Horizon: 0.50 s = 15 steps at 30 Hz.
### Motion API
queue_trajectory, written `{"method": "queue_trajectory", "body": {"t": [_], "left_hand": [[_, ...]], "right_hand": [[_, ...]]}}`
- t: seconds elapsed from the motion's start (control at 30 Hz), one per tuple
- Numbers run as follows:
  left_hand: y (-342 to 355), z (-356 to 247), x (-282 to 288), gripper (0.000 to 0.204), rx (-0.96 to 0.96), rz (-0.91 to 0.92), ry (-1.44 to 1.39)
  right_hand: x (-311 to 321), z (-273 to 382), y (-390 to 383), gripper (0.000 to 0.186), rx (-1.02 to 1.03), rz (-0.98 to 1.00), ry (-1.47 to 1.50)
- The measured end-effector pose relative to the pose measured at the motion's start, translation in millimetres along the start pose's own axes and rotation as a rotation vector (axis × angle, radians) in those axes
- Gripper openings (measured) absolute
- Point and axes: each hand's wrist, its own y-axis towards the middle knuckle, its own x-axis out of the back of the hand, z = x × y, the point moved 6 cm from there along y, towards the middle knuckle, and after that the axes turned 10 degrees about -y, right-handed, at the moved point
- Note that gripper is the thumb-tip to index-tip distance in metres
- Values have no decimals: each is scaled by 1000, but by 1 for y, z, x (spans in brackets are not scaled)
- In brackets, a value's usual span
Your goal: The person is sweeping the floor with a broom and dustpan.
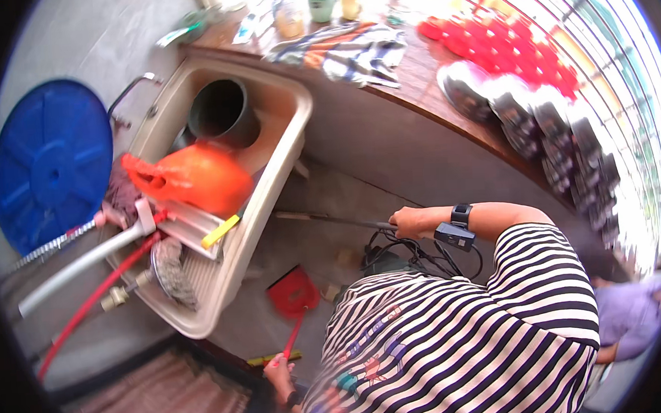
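Clearly, both hands have something in their grasp. The left hand [279, 374], at about 7 o'clock from the middle of the view, has its fingers curled around the handle of a red dustpan [293, 292]. The pan is at 7 o'clock also, nearer to the middle; whether it touches the floor [269, 256] or is a little above, I cannot tell. The right hand [412, 223], near 3 o'clock, is closed around a grey stick [331, 218], which points from it toward 9 o'clock. Black cables [423, 255] lie just beside this hand, at its 6 o'clock side, and its wrist carries a dark watch [461, 214].

Between 9 and 11 o'clock is a beige sink [270, 202]. In it are a dark bucket [230, 122] and, partly in front of that, a bright orange bag [208, 179], which is blurred. A round blue lid [52, 165] is at 9 o'clock, beyond the sink. Toward 12 o'clock, a striped towel [352, 50] lies on the brown table [422, 71], with a green cup [321, 6] near it. At 4 o'clock, another person in purple [631, 314] is partly visible.
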Motion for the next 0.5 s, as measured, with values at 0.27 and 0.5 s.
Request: {"method": "queue_trajectory", "body": {"t": [0.27,0.5], "left_hand": [[32,-63,-7,21,-76,211,201],[37,-51,-3,20,-90,346,252]], "right_hand": [[-85,7,-65,21,-212,-115,46],[-106,38,-105,22,-207,-235,-46]]}}
